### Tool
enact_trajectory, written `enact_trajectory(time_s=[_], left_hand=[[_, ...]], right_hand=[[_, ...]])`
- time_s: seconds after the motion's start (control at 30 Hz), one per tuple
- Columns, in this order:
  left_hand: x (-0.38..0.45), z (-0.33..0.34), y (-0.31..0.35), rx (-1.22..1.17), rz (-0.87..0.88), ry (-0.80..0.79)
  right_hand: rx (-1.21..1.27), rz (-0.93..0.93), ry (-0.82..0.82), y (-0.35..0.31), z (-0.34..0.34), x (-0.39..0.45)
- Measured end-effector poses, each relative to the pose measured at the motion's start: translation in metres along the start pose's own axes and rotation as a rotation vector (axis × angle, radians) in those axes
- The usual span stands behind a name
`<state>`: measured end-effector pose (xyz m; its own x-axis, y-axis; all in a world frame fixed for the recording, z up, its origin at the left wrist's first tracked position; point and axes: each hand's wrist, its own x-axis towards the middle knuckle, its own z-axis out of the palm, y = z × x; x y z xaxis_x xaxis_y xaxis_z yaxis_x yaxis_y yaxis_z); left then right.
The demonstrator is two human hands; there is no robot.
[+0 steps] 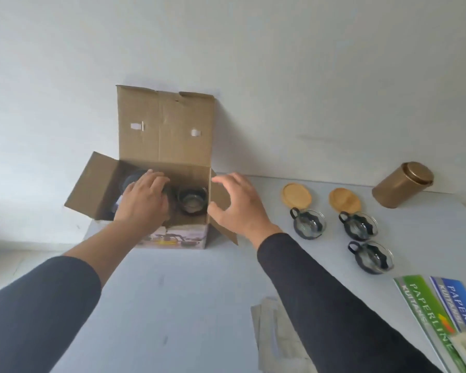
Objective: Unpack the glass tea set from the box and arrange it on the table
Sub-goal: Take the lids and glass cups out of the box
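Observation:
An open cardboard box [170, 135] stands at the table's far left with its flaps up. Inside it a glass cup [192, 202] sits at the right and a dark rounded item [131, 179] at the left, mostly hidden. My left hand [144, 200] reaches down into the box over that dark item; whether it grips it is hidden. My right hand [236, 203] is at the box's right flap, fingers apart. Three glass cups with black holders [308, 223] [358, 224] [371, 257] stand on the table to the right.
Two round wooden lids [296, 195] [344, 200] lie behind the cups. A gold tin [402, 188] lies tilted at the back right. Two Paperline booklets [431, 316] lie at the right front edge, grey packing paper [277, 337] near me. The white table [172, 305] meets a white wall.

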<state>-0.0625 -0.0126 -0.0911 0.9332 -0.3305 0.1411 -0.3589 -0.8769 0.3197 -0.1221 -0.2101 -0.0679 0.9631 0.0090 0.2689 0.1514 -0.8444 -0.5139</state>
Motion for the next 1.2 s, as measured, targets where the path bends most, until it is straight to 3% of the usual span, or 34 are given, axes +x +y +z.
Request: enact_trajectory(time_s=[0.13, 0.37, 0.6, 0.77, 0.97, 1.2], left_hand=[[-0.002, -0.001, -0.040, 0.108, -0.029, -0.228], [-0.007, -0.001, -0.045, 0.143, 0.014, -0.255], [-0.007, -0.001, -0.050, 0.140, 0.027, -0.255], [-0.006, 0.000, -0.051, 0.140, 0.028, -0.245], [-0.008, 0.000, -0.054, 0.101, 0.027, -0.244], [-0.009, -0.002, -0.054, 0.083, 0.003, -0.210]], right_hand=[[-0.316, 0.063, -0.231, -0.027, 0.048, 0.037], [-0.701, 0.260, -0.438, -0.044, 0.084, 0.070], [-0.827, 0.423, -0.423, -0.051, 0.114, 0.088], [-0.854, 0.428, -0.350, -0.050, 0.120, 0.088], [-0.641, 0.305, -0.236, -0.051, 0.103, 0.080], [0.064, 0.232, 0.223, -0.053, 0.055, 0.050]])
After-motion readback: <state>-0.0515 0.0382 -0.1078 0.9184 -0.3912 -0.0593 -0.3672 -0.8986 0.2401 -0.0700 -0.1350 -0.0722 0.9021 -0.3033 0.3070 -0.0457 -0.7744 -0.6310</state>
